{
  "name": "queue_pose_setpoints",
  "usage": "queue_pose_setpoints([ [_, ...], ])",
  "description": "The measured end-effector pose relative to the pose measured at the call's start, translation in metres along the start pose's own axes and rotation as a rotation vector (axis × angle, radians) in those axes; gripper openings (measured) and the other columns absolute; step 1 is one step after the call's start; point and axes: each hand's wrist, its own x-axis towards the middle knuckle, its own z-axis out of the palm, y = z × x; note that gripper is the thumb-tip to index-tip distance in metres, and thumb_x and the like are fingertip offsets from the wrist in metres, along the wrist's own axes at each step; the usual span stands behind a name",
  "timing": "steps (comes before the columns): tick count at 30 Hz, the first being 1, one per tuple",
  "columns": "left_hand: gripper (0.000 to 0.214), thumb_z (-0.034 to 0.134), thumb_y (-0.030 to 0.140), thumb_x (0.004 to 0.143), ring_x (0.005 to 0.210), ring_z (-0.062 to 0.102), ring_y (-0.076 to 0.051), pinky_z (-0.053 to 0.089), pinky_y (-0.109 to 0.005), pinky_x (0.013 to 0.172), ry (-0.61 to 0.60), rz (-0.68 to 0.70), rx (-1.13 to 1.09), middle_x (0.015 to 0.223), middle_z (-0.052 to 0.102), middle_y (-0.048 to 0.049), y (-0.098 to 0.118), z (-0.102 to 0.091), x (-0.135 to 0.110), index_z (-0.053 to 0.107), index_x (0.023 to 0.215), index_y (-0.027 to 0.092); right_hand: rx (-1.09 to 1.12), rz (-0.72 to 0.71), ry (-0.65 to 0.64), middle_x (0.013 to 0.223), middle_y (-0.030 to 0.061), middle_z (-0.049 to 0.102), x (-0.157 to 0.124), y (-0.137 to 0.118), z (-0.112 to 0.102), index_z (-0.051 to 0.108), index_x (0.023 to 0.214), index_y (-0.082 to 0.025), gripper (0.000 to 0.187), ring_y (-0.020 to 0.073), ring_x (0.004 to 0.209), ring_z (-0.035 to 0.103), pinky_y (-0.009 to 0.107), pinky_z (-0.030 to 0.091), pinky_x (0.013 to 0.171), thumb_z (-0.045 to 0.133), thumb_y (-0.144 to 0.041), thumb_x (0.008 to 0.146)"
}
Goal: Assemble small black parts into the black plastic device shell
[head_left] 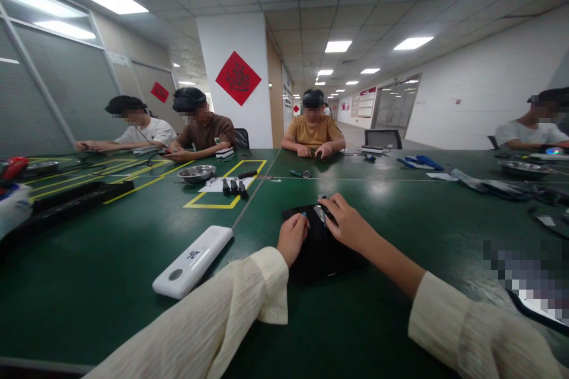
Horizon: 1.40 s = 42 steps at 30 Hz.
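A flat black sheet or pouch lies on the green table under both of my hands. My left hand is closed in a pinch over its left side, and a small blue tip pokes out between the fingers. The rest of that small piece is hidden. To its right, my right hand has its fingers bent around a small black object with a silvery part. Its exact kind is too small to tell. The two hands are close together but apart.
Left of my arms lies a white power bank marked 26. Beyond it are three small black pieces on white paper, and a metal bowl. A pixelated device sits at right. Several people work around the green table.
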Motion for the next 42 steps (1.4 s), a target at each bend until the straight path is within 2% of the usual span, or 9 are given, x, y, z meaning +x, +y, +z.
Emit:
queue_pose_setpoints([
  [14,0.029,0.040,0.039,0.076,0.041,0.033,-0.008,0.024,-0.021,0.045,0.004,0.024,0.032,0.042,0.035,0.0067,-0.003,-0.001,0.002,0.045,0.057,0.018,0.144,0.105,0.038,0.102,0.0106,0.048,-0.005,-0.001,-0.004,0.047,0.121,-0.018,0.043,0.0188,0.082,0.056,0.035,0.050,0.079,0.047,-0.017,0.078],
  [21,0.030,0.041,0.042,0.075,0.040,0.032,-0.008,0.024,-0.021,0.044,-0.004,0.006,0.023,0.041,0.034,0.0072,-0.001,-0.002,0.001,0.044,0.058,0.018,0.227,0.128,0.128,0.118,0.0122,0.049,-0.014,0.008,0.002,0.042,0.124,-0.017,0.043,0.0217,0.111,0.048,0.040,0.038,0.097,0.041,-0.017,0.081],
  [26,0.029,0.040,0.041,0.075,0.040,0.032,-0.007,0.025,-0.021,0.044,-0.009,-0.003,0.028,0.040,0.034,0.0075,-0.001,-0.002,0.001,0.045,0.057,0.019,0.360,0.391,0.357,0.112,0.0121,0.055,-0.020,0.037,0.023,0.042,0.124,-0.018,0.042,0.0224,0.102,0.055,0.044,0.045,0.088,0.039,-0.023,0.083],
  [29,0.028,0.040,0.039,0.076,0.040,0.032,-0.008,0.025,-0.021,0.044,-0.015,0.003,0.036,0.040,0.035,0.0073,-0.001,-0.002,0.001,0.045,0.057,0.018,0.618,0.545,0.315,0.097,0.0104,0.062,-0.021,0.055,0.032,0.044,0.122,-0.017,0.041,0.0197,0.074,0.063,0.039,0.053,0.068,0.036,-0.026,0.083],
  [31,0.028,0.040,0.038,0.077,0.040,0.033,-0.008,0.025,-0.021,0.044,-0.016,0.010,0.035,0.040,0.035,0.0073,-0.002,-0.003,0.001,0.045,0.057,0.018,0.739,0.600,0.251,0.097,0.0103,0.063,-0.021,0.061,0.033,0.047,0.118,-0.016,0.040,0.0198,0.074,0.064,0.037,0.053,0.064,0.039,-0.025,0.080],
  [34,0.028,0.040,0.038,0.077,0.040,0.032,-0.007,0.025,-0.021,0.045,-0.019,0.014,0.030,0.040,0.034,0.0075,-0.003,-0.003,0.001,0.045,0.058,0.018,0.749,0.562,0.225,0.106,0.0095,0.063,-0.019,0.061,0.029,0.054,0.110,-0.018,0.038,0.0215,0.094,0.061,0.037,0.050,0.077,0.048,-0.021,0.072],
  [36,0.028,0.040,0.038,0.077,0.039,0.032,-0.007,0.025,-0.021,0.045,-0.022,0.007,0.032,0.040,0.034,0.0076,-0.002,-0.003,0.001,0.045,0.058,0.018,0.700,0.523,0.206,0.105,0.0081,0.064,-0.018,0.058,0.024,0.055,0.110,-0.018,0.042,0.0206,0.096,0.060,0.037,0.047,0.082,0.049,-0.017,0.068],
  [39,0.029,0.039,0.038,0.077,0.040,0.032,-0.008,0.025,-0.021,0.044,-0.020,-0.004,0.038,0.040,0.035,0.0073,0.000,-0.002,0.000,0.045,0.058,0.018,0.505,0.460,0.199,0.101,0.0069,0.063,-0.017,0.051,0.014,0.057,0.110,-0.019,0.047,0.0209,0.095,0.056,0.039,0.045,0.083,0.046,-0.012,0.064],
  [42,0.029,0.038,0.038,0.077,0.040,0.032,-0.008,0.025,-0.021,0.045,-0.016,0.006,0.040,0.040,0.035,0.0070,0.001,-0.002,-0.001,0.045,0.058,0.018,0.302,0.292,0.213,0.095,0.0049,0.062,-0.016,0.044,0.004,0.062,0.094,-0.021,0.041,0.0220,0.098,0.050,0.042,0.040,0.088,0.044,-0.006,0.061],
])
